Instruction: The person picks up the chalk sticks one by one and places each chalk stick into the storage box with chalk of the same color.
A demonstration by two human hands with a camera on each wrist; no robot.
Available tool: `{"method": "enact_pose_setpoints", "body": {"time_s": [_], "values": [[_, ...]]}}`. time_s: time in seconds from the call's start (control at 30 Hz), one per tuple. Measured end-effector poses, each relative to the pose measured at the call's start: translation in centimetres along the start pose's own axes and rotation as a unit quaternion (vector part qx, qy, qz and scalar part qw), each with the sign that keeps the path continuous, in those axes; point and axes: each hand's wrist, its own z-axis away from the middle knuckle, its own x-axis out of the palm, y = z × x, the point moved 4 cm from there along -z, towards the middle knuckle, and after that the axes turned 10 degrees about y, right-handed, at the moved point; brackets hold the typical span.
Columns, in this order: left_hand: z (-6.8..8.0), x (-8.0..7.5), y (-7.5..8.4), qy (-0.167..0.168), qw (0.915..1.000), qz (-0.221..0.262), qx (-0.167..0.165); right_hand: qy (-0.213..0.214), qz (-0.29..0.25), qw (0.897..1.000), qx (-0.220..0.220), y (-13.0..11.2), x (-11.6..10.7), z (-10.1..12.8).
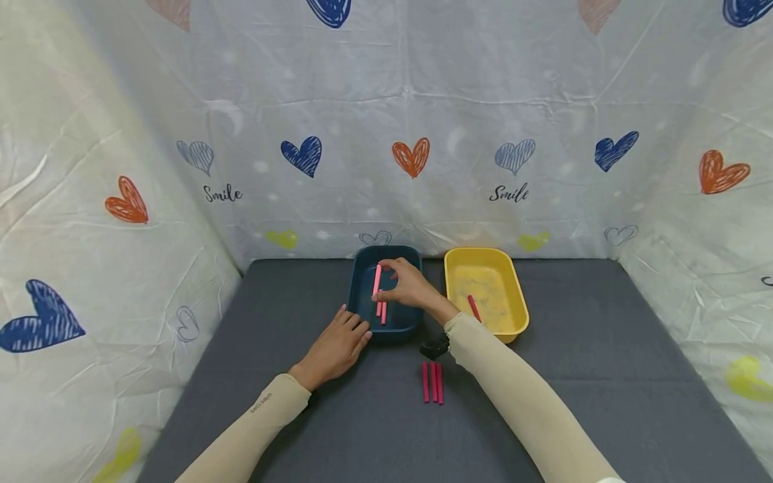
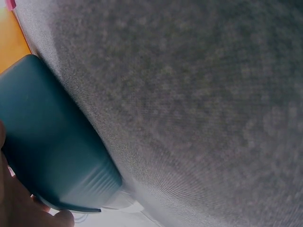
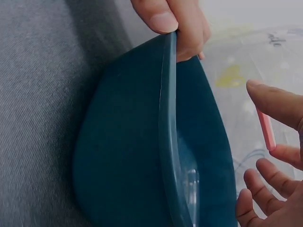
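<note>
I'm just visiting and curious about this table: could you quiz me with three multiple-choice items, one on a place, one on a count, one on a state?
1. Where is the right hand?
A. over the blue tray
B. over the yellow tray
C. on the mat

2. How many pink sticks on the mat?
A. one
B. three
C. six

3. What is the left hand doing?
A. lifting a stick
B. hanging in the air
C. touching the blue tray's near corner

Answers: 1 A, its grip pinches a pink stick above that tray. 2 B, three lie side by side. 3 C, fingertips meet the rim.
</note>
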Motion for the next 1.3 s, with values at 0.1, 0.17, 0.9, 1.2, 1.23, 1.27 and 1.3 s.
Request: {"method": "enact_pose_setpoints", "body": {"time_s": [0.1,0.17,0.9,1.2,1.23,1.27,1.3], "values": [[0.0,0.1,-0.1,-0.002,1.0,-0.001,0.0,-0.005,0.004,1.0,0.001,0.1,0.5,-0.3],[0.0,0.1,-0.1,-0.002,1.0,-0.001,0.0,-0.007,0.006,1.0,0.007,0.3,0.9,-0.5],[-0.3,-0.1,-0.3,0.019,0.9997,0.002,0.012,-0.03,0.048,0.997,0.06,1.8,3.8,-2.3],[-0.1,-0.2,0.2,-0.001,1.0,0.002,0.006,-0.034,0.061,0.996,0.059,2.6,4.5,-2.2],[-0.1,-0.2,0.2,-0.002,1.0,0.003,0.005,-0.033,0.064,0.996,0.061,2.6,4.6,-2.2],[-0.1,-0.2,0.2,-0.002,1.0,0.005,0.004,-0.034,0.07,0.995,0.063,2.7,4.6,-2.2],[-0.1,-0.1,0.2,-0.001,1.0,0.005,0.003,-0.034,0.076,0.994,0.065,2.8,4.7,-2.2]]}}
